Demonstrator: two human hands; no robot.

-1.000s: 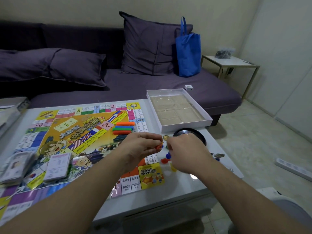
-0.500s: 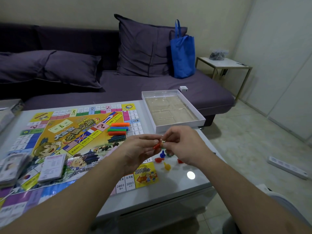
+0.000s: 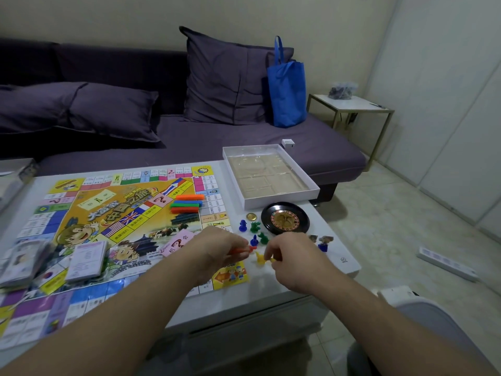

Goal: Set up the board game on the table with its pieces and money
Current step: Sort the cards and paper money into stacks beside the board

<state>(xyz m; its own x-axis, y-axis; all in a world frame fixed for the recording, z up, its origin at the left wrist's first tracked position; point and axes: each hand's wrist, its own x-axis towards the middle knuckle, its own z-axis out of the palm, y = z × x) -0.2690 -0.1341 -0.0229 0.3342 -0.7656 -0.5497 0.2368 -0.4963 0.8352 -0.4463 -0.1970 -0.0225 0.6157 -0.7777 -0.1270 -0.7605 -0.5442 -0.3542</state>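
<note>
The colourful game board lies open on the white table. My left hand pinches a small red piece over the board's right edge. My right hand has curled fingers on a yellow piece, beside another yellow piece on the table. Blue pieces and green pieces stand just beyond my hands. A stack of orange, green and blue bars sits on the board. Card packs and money bundles lie at the board's left.
A black roulette wheel and a gold coin sit right of the board. The open white box is behind them. Two character standees are near the table's right edge. A purple sofa with a blue bag runs behind.
My hands have come apart and dropped toward the table. The right hand moved off the red piece to a yellow piece. The view shifted, showing the roulette wheel again.
</note>
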